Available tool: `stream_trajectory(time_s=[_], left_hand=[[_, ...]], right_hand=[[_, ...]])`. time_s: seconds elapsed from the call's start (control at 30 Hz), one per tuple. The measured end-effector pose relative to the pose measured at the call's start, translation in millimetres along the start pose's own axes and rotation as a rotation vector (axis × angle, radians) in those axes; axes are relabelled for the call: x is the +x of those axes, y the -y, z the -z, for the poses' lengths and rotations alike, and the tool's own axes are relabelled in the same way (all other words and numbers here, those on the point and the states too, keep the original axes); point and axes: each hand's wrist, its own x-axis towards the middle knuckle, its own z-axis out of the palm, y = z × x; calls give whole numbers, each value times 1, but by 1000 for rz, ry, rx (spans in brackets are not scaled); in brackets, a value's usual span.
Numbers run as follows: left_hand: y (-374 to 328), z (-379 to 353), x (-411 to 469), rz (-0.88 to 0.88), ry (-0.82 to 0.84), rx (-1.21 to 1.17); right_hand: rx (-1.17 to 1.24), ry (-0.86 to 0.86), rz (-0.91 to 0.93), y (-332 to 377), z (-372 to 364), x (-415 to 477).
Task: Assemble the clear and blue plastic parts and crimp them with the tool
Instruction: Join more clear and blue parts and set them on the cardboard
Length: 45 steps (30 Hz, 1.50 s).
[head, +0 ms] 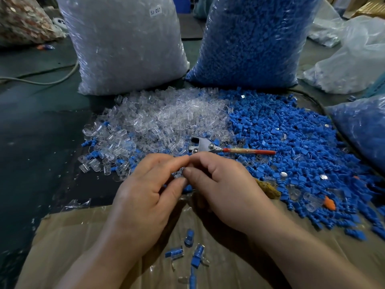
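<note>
Fingers of the left hand (145, 197) and right hand (225, 190) curl together over the bench, pinching one small clear plastic part (180, 171) between their tips.

Nearest, a few joined blue-and-clear plastic pieces (174, 253) lie on a creased brown cardboard sheet (83, 236). Just past the knuckles, a crimping tool with grey metal head and thin red handle (229, 150) lies untouched where a glinting heap of loose clear plastic shells (156, 119) meets a matte heap of ribbed blue plastic plugs (291, 142). Behind stand two bulging transparent sacks: a sack of clear parts (125, 49) bearing a white label (155, 11) reading "SJ 017", and a sack of blue parts (256, 38).
</note>
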Motion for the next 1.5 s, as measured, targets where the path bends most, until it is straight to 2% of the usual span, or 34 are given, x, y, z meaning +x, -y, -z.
stream_trajectory(time_s=[0.13, 0.27, 0.4, 0.53, 0.67, 0.77, 0.87, 1.0, 1.1, 1.2, 1.5], left_hand=[[-1, 0, 2, 55, -47, 8], [1, -1, 1, 130, -108, 60], [-1, -1, -1, 199, -134, 36], [-2, 0, -1, 230, -135, -36], [2, 0, -1, 322, -115, -208], [4, 1, 1, 417, -123, -509], [6, 2, 3, 478, -96, -695], [6, 4, 5, 552, -52, -922], [6, 6, 5, 561, -19, -975], [6, 9, 4, 547, 19, -936], [4, 7, 1, 528, -122, -758]], right_hand=[[283, 78, -137, 2, -3, -1], [380, 90, -157, 4, -5, -1], [421, 27, -166, 4, -2, -1], [271, -60, -109, 2, 0, 0], [-24, -135, -49, -2, 4, -2], [-370, -77, 58, 4, 4, -9], [-636, 39, 168, 9, -3, -11], [-694, 78, 132, 12, -8, -4], [-703, 102, 103, 11, -7, -3], [-703, 101, 114, 11, -7, -3], [-699, 79, 181, 13, -11, -4]])
